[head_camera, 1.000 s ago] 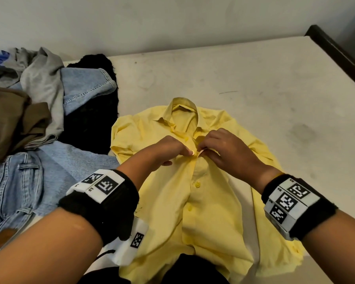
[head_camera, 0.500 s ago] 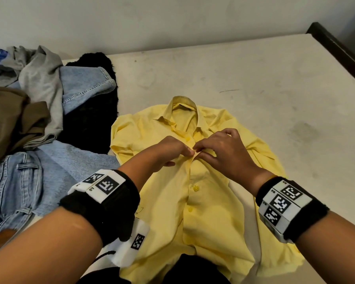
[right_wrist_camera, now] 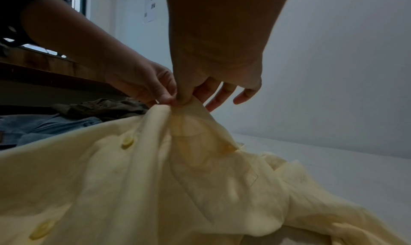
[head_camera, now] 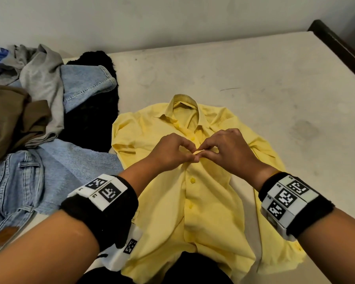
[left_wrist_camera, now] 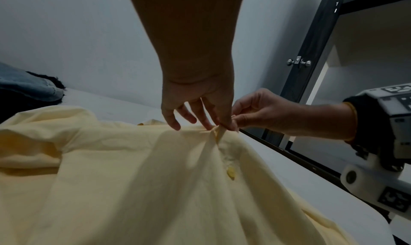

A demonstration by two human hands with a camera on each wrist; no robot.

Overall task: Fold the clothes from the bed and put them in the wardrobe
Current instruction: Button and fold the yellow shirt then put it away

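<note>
Yellow shirt [head_camera: 203,201] spread front-up on the bed [head_camera: 254,83], collar toward the wall, hem at the near edge. Both hands together at mid-chest on the button placket: left hand [head_camera: 170,152] pinching the left front edge between thumb and forefinger, other fingers [left_wrist_camera: 173,122] loosely spread above the cloth; right hand [head_camera: 225,150] pinching the right front edge, remaining fingers [right_wrist_camera: 244,94] fanned out and free. Fabric lifted into a small peak at the pinch, seen from both wrist views. Possibly a button between the fingertips, though too hidden to tell. Two buttons below the pinch done up; one button [head_camera: 192,179] plain on the placket. To the left on the bed, a heap of unfolded clothes: blue jeans [head_camera: 16,187], grey garment [head_camera: 43,83], brown garment [head_camera: 10,117], black fuzzy garment [head_camera: 94,119]. Dark bed frame [head_camera: 340,50] at the far right edge.
</note>
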